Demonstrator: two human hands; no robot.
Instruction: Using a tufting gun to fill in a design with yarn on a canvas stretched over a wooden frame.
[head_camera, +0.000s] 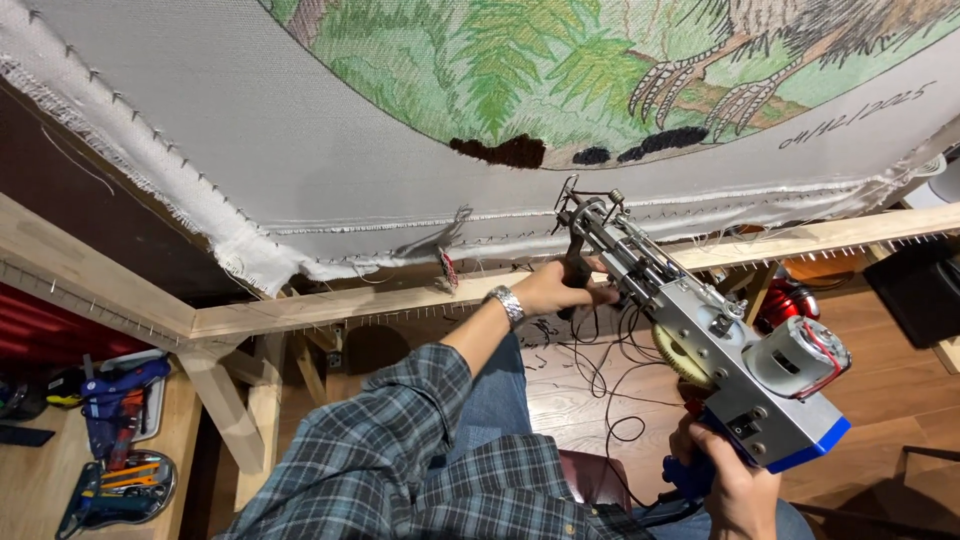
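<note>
Looking down from the head camera, I log a tufting gun (700, 340) running diagonally from centre frame to the lower right, needle end up against the cloth, grey metal body, a yellowish gear on its flank, a round motor and a blue base at the rear. My left hand (560, 288), centre of the frame, has its fingers wrapped tight round the gun's black front grip; a metal wristwatch (507, 303) sits on that wrist, plaid sleeve (400, 440) trailing down to the lower middle. My right hand (735, 490), lower right, is closed round the blue rear handle under the motor; fingertips mostly hidden behind the body, so I cannot tell about the trigger. The gun's tip sits just below the lower edge of the grey backing cloth (250, 130), which fills the upper frame, stretched on a wooden frame (330, 310) studded with nails. On the cloth, upper centre to right, a tufted picture (520, 70) of green ferns and clawed feet. Black cables (610, 390) loop under the gun. Lower left, a blue glue gun (120, 400) and other tools on a wooden bench (30, 480)
</note>
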